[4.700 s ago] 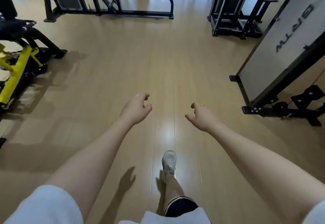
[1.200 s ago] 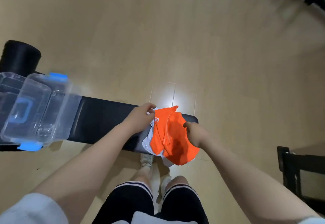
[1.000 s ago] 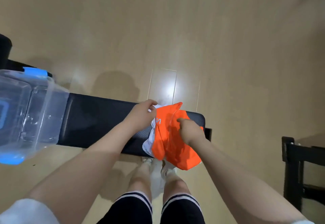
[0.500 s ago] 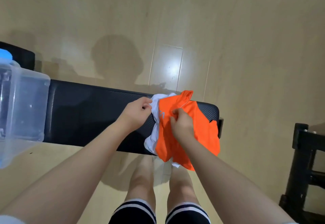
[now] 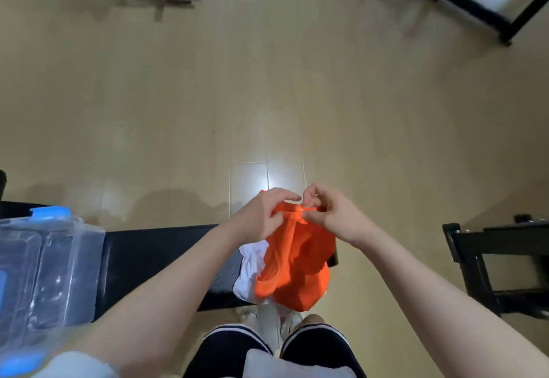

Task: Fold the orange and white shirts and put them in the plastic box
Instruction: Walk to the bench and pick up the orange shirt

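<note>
Both hands pinch the top edge of the orange shirt (image 5: pixel 292 261): the left grip (image 5: pixel 263 214) and the right grip (image 5: pixel 329 214) hold it lifted above the right end of the black table (image 5: pixel 154 258). The white shirt (image 5: pixel 248 273) lies crumpled on that end, partly under the hanging orange fabric. The clear plastic box (image 5: pixel 44 273) stands at the table's left end.

I see an orange shirt (image 5: pixel 292 261), a white shirt (image 5: pixel 248 273), a black bench (image 5: pixel 154 258), a clear blue-clipped box (image 5: pixel 44 270) and white-striped black shorts (image 5: pixel 225 345).
</note>
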Action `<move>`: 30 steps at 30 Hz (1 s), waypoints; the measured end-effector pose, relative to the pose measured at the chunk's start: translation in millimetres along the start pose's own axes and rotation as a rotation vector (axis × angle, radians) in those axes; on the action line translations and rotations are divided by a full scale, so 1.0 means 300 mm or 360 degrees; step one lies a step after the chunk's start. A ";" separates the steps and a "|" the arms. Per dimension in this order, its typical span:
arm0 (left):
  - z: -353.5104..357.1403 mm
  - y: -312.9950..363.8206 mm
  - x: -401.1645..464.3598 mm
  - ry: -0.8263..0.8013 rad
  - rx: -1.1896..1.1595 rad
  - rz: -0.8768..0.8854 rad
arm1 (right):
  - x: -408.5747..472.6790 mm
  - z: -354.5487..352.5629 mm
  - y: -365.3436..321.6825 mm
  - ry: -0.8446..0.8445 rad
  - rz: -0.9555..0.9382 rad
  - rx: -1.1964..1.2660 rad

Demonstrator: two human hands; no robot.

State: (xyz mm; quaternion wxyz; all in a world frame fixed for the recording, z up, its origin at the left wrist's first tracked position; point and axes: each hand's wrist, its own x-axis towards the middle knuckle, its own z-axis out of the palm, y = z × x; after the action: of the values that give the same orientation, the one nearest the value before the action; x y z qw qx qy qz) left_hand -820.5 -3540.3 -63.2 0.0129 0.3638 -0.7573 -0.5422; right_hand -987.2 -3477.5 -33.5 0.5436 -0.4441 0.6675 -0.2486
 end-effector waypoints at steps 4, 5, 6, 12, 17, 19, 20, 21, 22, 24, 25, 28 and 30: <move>-0.012 0.127 0.024 -0.0043 0.0365 0.0069 | -0.102 -0.135 -0.082 0.0037 -0.0116 0.0047; -0.017 0.151 0.033 0.0009 0.0388 0.0071 | -0.121 -0.169 -0.096 0.0072 -0.0146 0.0046; -0.027 0.174 0.037 0.0085 0.0410 0.0071 | -0.136 -0.203 -0.107 0.0117 -0.0176 0.0039; -0.062 0.356 0.027 0.0496 0.0402 0.0044 | -0.197 -0.397 -0.090 0.0135 -0.0254 -0.0076; 0.007 0.580 -0.019 0.0583 -0.0053 0.0033 | -0.239 -0.539 -0.032 0.0129 -0.0370 -0.0723; 0.043 0.653 -0.044 0.0664 -0.0388 0.0007 | -0.257 -0.597 -0.017 0.0121 -0.0392 -0.0757; 0.063 0.680 -0.052 0.0753 -0.0476 0.0015 | -0.265 -0.625 -0.007 0.0124 -0.0420 -0.0766; 0.084 0.703 -0.060 0.0865 -0.0554 0.0029 | -0.272 -0.649 0.003 0.0137 -0.0458 -0.0802; 0.104 0.719 -0.066 0.0978 -0.0641 0.0036 | -0.277 -0.669 0.015 0.0166 -0.0486 -0.0869; 0.145 0.748 -0.085 0.1149 -0.0827 0.0033 | -0.282 -0.697 0.034 0.0263 -0.0521 -0.1014; 0.167 0.761 -0.093 0.1205 -0.0897 0.0019 | -0.283 -0.708 0.044 0.0312 -0.0527 -0.1070; 0.237 0.798 -0.106 0.1321 -0.1159 0.0000 | -0.286 -0.733 0.069 0.0377 -0.0473 -0.1161; 0.277 0.821 -0.114 0.1325 -0.1413 0.0011 | -0.284 -0.742 0.085 0.0401 -0.0435 -0.1177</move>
State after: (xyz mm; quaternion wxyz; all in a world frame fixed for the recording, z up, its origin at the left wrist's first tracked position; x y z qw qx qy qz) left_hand -962.0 -3417.0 120.0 0.4602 0.5027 -0.3914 -0.6183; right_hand -1205.0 -3425.2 52.3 0.2234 -0.6600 0.7081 -0.1144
